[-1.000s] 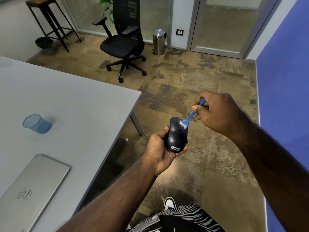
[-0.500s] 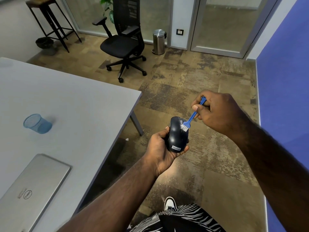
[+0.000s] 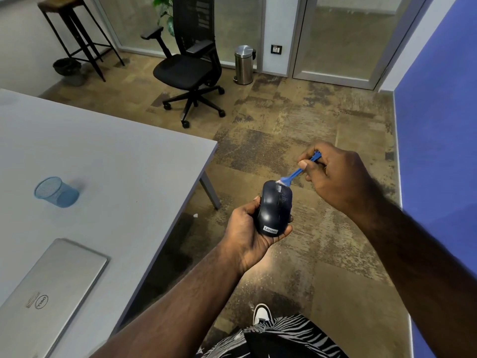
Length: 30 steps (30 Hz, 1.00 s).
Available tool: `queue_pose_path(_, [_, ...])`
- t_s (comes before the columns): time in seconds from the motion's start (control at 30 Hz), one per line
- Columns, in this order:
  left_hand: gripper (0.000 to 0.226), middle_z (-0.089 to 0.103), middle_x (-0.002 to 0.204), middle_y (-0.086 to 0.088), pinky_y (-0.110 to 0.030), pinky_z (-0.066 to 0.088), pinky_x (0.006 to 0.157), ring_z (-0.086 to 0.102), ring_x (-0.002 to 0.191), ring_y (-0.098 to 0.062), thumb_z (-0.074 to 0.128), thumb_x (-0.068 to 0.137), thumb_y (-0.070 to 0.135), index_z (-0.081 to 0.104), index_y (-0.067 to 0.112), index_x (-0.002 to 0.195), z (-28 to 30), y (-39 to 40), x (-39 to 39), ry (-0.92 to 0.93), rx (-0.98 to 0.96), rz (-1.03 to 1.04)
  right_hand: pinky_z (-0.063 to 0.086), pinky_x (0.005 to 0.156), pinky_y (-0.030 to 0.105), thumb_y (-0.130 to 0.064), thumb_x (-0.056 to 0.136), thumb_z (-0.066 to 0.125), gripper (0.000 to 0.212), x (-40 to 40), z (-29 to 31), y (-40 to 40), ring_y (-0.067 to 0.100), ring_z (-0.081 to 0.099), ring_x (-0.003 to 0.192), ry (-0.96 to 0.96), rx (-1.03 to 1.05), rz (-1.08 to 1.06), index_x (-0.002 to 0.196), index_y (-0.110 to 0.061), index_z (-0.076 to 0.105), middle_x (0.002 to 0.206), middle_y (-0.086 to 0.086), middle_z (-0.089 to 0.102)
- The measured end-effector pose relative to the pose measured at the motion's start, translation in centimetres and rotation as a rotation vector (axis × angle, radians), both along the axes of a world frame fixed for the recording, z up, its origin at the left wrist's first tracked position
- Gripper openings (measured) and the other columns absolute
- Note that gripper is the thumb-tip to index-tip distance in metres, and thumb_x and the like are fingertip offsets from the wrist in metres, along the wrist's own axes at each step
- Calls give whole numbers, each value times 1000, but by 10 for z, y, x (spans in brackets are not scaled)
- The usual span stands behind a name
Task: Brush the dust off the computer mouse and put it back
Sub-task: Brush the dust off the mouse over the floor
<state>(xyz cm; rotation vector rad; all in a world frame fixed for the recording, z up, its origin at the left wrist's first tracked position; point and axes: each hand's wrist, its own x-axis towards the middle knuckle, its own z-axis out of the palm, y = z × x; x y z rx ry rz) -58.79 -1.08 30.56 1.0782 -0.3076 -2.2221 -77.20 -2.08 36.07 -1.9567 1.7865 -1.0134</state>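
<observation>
Your left hand [image 3: 247, 228] cups the dark computer mouse [image 3: 275, 208] off the right edge of the grey table [image 3: 116, 161], out over the patterned floor [image 3: 309, 120], fingers curled around its underside and thumb pressed along its near side. The mouse lies top up with its Lenovo label toward you and its button end pointing away. Your right hand [image 3: 333, 174], farther from the table than the mouse, pinches the handle of a small blue brush [image 3: 296, 173] between thumb and curled fingers. The brush slants down toward the table side, its pale bristle tip touching the far end of the mouse beside the scroll wheel; the bristles are blurred.

On the table, well apart from the mouse, a blue mesh cup [image 3: 55, 192] lies tipped on its side, and a closed silver laptop [image 3: 44, 293] rests nearer you at the table's near left. Beyond the table's far corner stands a black office chair [image 3: 189, 71], with a steel pedal bin [image 3: 244, 64] just beside it against the glass partition. A dark stool [image 3: 74, 34] stands past the table's far left edge. To the right of your hands, opposite the table, runs a blue wall [image 3: 438, 125]. Below your forearms, 1 white shoe [image 3: 262, 312] and zebra-striped fabric [image 3: 284, 337] show.
</observation>
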Motion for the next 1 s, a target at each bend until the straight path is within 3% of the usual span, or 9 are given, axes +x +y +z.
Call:
queue_pose_path(0.1, [49, 58, 120, -25, -42, 49, 74, 60, 88, -34, 33, 99, 31, 53, 1, 134, -1, 0, 0, -2, 0, 8, 56, 52, 46, -35, 87, 54, 5, 0, 0, 2, 28, 69, 61, -41, 12, 73, 91, -33, 57, 70, 5, 67])
queue_pose_path(0.27, [50, 60, 118, -24, -40, 51, 71, 62, 86, -33, 31, 100, 31, 56, -1, 129, -5, -1, 1, 14, 22, 22, 57, 55, 45, -24, 92, 57, 11, -2, -5, 0, 21, 69, 64, -37, -52, 2, 93, -35, 56, 72, -7, 67])
queue_pose_path(0.4, [47, 64, 110, -24, -38, 53, 69, 63, 84, -33, 32, 100, 32, 63, 1, 114, -6, -4, 5, 36, 24, 49, 55, 52, 49, -35, 88, 52, 6, -1, -8, 6, 27, 67, 59, -113, -44, 89, 91, -34, 57, 70, 2, 67])
queue_pose_path(0.57, [50, 63, 113, -23, -38, 53, 70, 63, 85, -33, 29, 100, 32, 61, -2, 119, -7, -5, 5, 61, 27, 46, 55, 52, 46, -28, 91, 53, 9, 0, -9, 8, 20, 67, 59, -122, -124, -2, 95, -34, 57, 70, -6, 66])
queue_pose_path(0.7, [49, 64, 107, -24, -37, 55, 68, 63, 83, -34, 29, 101, 33, 62, -2, 115, -8, -6, 6, 66, 26, 63, 56, 55, 41, -24, 91, 55, 11, 5, -13, 18, 9, 67, 62, -138, -130, 92, 94, -35, 57, 71, -10, 65])
queue_pose_path(0.83, [54, 64, 112, -25, -37, 55, 68, 63, 83, -33, 26, 101, 32, 60, -5, 121, -8, -6, 6, 82, 21, 54, 56, 52, 45, -24, 93, 55, 7, 4, -16, 17, 17, 68, 60, -152, -184, 1, 97, -27, 60, 72, -1, 67])
queue_pose_path(1.0, [53, 64, 105, -27, -37, 57, 67, 64, 81, -34, 27, 102, 33, 59, -5, 119, -8, -6, 5, 74, 19, 58, 54, 51, 42, -28, 92, 53, 5, 9, -20, 25, 12, 66, 60, -146, -186, 111, 94, -30, 58, 70, -4, 66])
